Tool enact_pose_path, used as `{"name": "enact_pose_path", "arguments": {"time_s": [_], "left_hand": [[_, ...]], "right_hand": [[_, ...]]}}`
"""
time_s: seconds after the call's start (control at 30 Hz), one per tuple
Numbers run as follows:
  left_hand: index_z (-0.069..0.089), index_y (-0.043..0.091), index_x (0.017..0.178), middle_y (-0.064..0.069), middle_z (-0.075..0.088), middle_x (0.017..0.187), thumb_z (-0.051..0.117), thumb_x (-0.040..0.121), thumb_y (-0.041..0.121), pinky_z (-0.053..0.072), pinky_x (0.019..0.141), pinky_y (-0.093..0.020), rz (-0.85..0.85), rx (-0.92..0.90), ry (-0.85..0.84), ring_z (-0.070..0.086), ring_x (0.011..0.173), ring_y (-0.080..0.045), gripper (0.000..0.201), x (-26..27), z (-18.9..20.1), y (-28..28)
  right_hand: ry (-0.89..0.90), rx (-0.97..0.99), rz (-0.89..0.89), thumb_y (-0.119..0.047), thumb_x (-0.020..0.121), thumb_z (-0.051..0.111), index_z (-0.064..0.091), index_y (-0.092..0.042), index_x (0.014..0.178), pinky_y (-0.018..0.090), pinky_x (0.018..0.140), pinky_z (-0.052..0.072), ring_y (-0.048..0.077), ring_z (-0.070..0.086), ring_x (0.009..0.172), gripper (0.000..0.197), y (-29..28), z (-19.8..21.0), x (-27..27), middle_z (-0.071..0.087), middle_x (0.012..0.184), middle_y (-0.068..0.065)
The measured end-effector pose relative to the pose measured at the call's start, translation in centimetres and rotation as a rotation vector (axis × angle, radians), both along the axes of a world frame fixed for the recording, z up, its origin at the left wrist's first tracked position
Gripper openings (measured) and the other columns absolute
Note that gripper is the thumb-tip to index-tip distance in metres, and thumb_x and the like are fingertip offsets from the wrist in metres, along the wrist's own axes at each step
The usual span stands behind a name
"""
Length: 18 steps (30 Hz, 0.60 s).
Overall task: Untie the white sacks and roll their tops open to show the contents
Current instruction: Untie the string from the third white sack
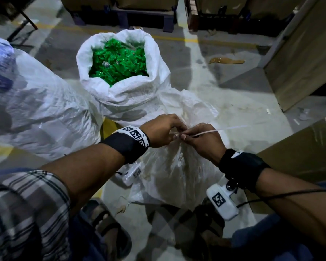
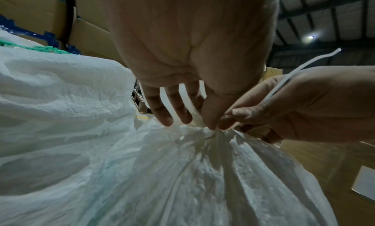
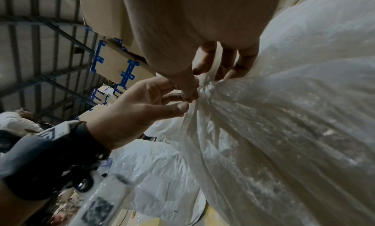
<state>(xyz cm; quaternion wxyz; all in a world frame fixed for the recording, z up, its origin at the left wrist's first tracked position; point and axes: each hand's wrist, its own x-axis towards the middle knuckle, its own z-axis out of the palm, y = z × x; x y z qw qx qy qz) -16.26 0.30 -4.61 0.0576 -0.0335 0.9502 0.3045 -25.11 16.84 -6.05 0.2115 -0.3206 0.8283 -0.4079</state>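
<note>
- Low in the frame, a plaid sleeve (image 1: 26, 210) and sandalled feet (image 1: 109, 228) stand on the concrete floor (image 1: 233, 102).
- At the centre stands the tied sack (image 1: 169, 176), its neck gathered tight under both hands.
- The left hand (image 1: 161, 131) pinches the knot of the white tie strip (image 1: 205, 133) with thumb and fingertips.
- The right hand (image 1: 203, 142) grips the same strip at the knot; the loose end runs off toward the right of the frame.
- Just behind, upper centre, the open sack (image 1: 120, 95) has its top rolled down, showing the green pieces (image 1: 119, 61) inside.
- At the left edge another white sack (image 1: 38, 117) leans, touching the open one.
- Cardboard boxes (image 1: 299, 53) line the far right.
</note>
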Motion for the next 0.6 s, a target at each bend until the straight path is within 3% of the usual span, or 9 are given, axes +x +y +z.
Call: {"name": "enact_pose_path", "arguments": {"time_s": [0.13, 0.23, 0.3, 0.4, 0.53, 0.6], "left_hand": [[0.072, 0.033, 0.107, 0.005, 0.059, 0.112, 0.071, 0.086, 0.033, 0.048, 0.088, -0.039, 0.042, -0.083, 0.052, 0.053, 0.106, -0.020, 0.021, 0.0, -0.2, 0.7], [0.072, 0.033, 0.092, 0.009, 0.062, 0.105, 0.072, 0.082, 0.041, 0.048, 0.079, -0.036, 0.082, -0.159, 0.082, 0.055, 0.103, -0.021, 0.013, -0.1, -0.3, 0.8], [0.071, 0.033, 0.091, 0.010, 0.063, 0.103, 0.071, 0.081, 0.044, 0.046, 0.075, -0.034, 0.081, -0.237, 0.090, 0.057, 0.101, -0.020, 0.015, -0.2, -0.3, 0.6], [0.071, 0.032, 0.093, 0.010, 0.062, 0.101, 0.066, 0.082, 0.042, 0.037, 0.069, -0.030, 0.077, -0.324, 0.113, 0.057, 0.098, -0.020, 0.015, -0.2, -0.6, 0.4], [0.066, 0.026, 0.094, 0.006, 0.060, 0.099, 0.064, 0.084, 0.034, 0.038, 0.074, -0.027, 0.076, -0.203, 0.120, 0.057, 0.097, -0.019, 0.013, 0.0, -1.2, 0.1], [0.063, 0.024, 0.096, 0.004, 0.059, 0.100, 0.062, 0.085, 0.029, 0.035, 0.074, -0.025, 0.062, -0.194, 0.139, 0.058, 0.097, -0.019, 0.012, 0.1, -1.5, 0.0]], "right_hand": [[-0.113, 0.001, -0.072, -0.015, 0.081, 0.081, 0.080, -0.008, 0.079, 0.012, 0.050, 0.037, -0.002, 0.056, 0.050, 0.007, 0.0, 0.4, -0.4, 0.069, 0.059, -0.002], [-0.231, -0.004, -0.113, -0.016, 0.077, 0.084, 0.076, -0.004, 0.076, 0.030, 0.058, 0.044, 0.014, 0.059, 0.057, 0.014, 0.0, 0.7, -0.1, 0.068, 0.062, 0.007], [-0.251, 0.021, -0.087, -0.010, 0.074, 0.082, 0.075, -0.005, 0.076, 0.035, 0.062, 0.047, 0.016, 0.058, 0.061, 0.009, -0.1, 1.1, -0.2, 0.068, 0.065, 0.009], [-0.188, 0.061, 0.000, -0.007, 0.074, 0.081, 0.077, -0.011, 0.079, 0.037, 0.067, 0.054, 0.014, 0.064, 0.066, 0.007, -0.1, 1.7, -0.2, 0.073, 0.073, 0.005], [0.060, 0.072, 0.047, -0.020, 0.079, 0.080, 0.080, -0.020, 0.087, 0.025, 0.069, 0.051, 0.012, 0.067, 0.075, 0.008, 0.0, 1.6, 0.2, 0.067, 0.075, -0.009], [0.104, 0.037, 0.062, -0.025, 0.081, 0.080, 0.081, -0.017, 0.093, 0.030, 0.074, 0.053, 0.016, 0.068, 0.080, 0.014, 0.2, 1.5, 0.3, 0.067, 0.079, -0.006]]}}
